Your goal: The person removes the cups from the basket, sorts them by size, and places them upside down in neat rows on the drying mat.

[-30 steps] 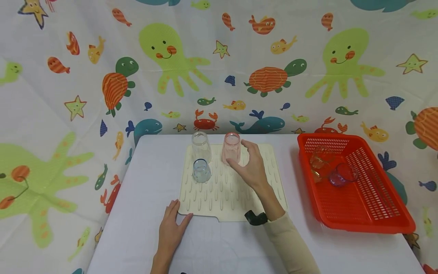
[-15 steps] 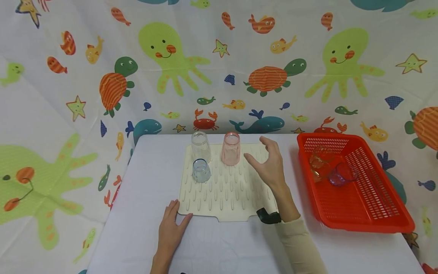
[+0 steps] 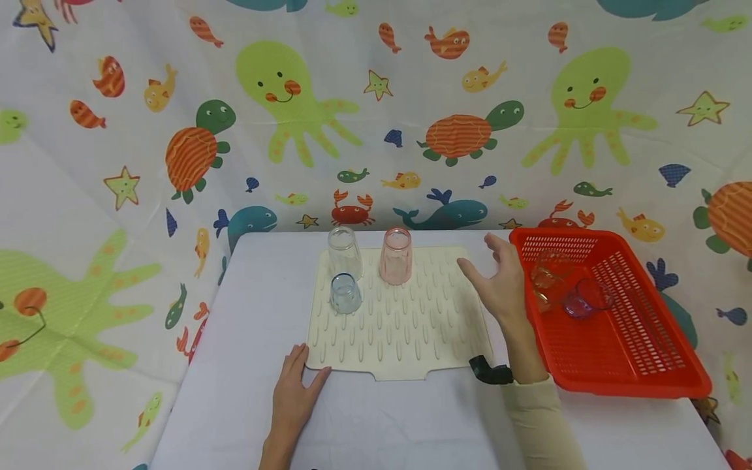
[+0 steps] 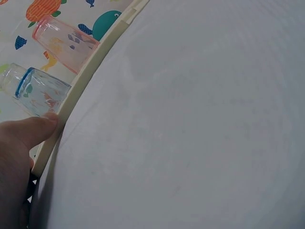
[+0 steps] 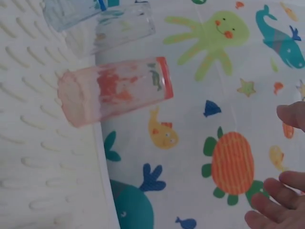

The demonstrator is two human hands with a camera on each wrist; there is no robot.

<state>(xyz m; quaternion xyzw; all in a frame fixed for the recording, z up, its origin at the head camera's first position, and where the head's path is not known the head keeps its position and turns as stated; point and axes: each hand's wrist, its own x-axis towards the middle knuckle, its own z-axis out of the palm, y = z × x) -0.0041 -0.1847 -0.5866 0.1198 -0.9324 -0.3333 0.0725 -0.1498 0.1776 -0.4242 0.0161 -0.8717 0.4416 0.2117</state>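
On the cream ridged drying mat (image 3: pixel 411 339) stand a clear tall glass (image 3: pixel 344 254), a pink-tinted tall glass (image 3: pixel 396 256) and a short blue-tinted glass (image 3: pixel 346 294). My left hand (image 3: pixel 295 391) rests at the mat's front left corner, its thumb (image 4: pixel 40 129) along the edge in the left wrist view. Over the gap between the mat and the red basket (image 3: pixel 623 385) is my right hand (image 3: pixel 499 281), thumb and fingers spread apart and holding nothing. In the right wrist view its fingers (image 5: pixel 281 200) show well away from the pink glass.
Inside the red basket at the right lie a purple-tinted glass mug (image 3: pixel 583 300) and amber-tinted glassware (image 3: pixel 548 277). A white cloth covers the table (image 3: pixel 364 424). Behind it hangs a curtain (image 3: pixel 376 130) printed with sea animals.
My right hand has left the pink glass and moved right, across the mat toward the red basket. The glass stays standing on the mat. My left hand keeps its place.
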